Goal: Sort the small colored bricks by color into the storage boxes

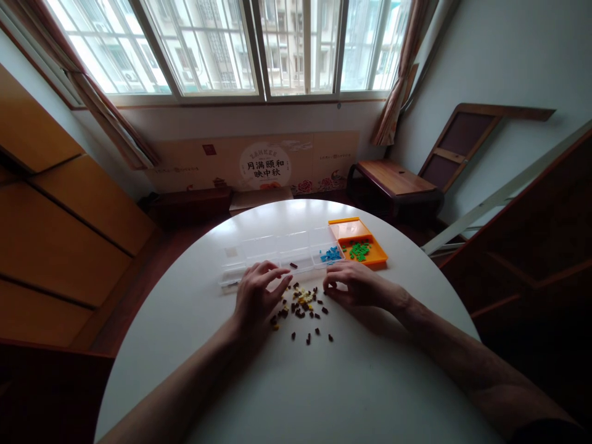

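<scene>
A loose pile of small dark brown blocks (300, 313) and yellow blocks (304, 298) lies on the white table between my hands. At the pile's left, my left hand (259, 290) is open, its fingers bent and its thumb apart. On the other side, my right hand (354, 285) has its fingers curled together, tips low by a dark block at the pile's edge; what they pinch is too small to make out. Behind both hands lies a clear compartment box (263, 248), with blue pieces (331, 254) in its right end. A single brown block (293, 265) is at its near edge.
An orange box (380, 258) holding green pieces (359, 250) sits at the clear box's right end. The round white table (287, 394) has a curved far edge. Beyond it are a wooden stool (393, 176), a printed cardboard panel (222, 157) and windows.
</scene>
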`<control>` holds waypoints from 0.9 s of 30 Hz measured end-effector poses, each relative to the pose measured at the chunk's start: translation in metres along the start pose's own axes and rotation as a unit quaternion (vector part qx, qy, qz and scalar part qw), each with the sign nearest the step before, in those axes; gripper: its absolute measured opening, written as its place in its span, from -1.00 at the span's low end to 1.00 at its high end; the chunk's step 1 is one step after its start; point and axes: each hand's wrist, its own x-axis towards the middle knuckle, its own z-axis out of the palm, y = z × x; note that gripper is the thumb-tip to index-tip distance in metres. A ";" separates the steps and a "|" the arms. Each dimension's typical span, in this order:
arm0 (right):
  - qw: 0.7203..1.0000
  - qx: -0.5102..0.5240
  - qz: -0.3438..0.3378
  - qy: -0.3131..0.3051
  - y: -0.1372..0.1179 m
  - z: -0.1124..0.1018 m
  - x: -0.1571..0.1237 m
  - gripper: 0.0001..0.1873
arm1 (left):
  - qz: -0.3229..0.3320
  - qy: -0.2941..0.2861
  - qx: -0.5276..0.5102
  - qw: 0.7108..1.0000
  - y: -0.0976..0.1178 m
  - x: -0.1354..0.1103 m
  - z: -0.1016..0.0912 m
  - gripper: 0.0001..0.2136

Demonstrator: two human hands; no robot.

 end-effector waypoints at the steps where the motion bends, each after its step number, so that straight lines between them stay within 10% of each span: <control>1: 1.000 -0.001 0.001 0.005 0.001 0.002 0.000 -0.88 | 0.007 -0.004 -0.006 1.000 0.001 0.000 -0.001 -0.83; 27: 0.998 -0.009 -0.013 0.056 0.004 0.021 0.003 -0.86 | 0.057 -0.105 -0.011 0.993 -0.001 -0.005 0.001 -0.92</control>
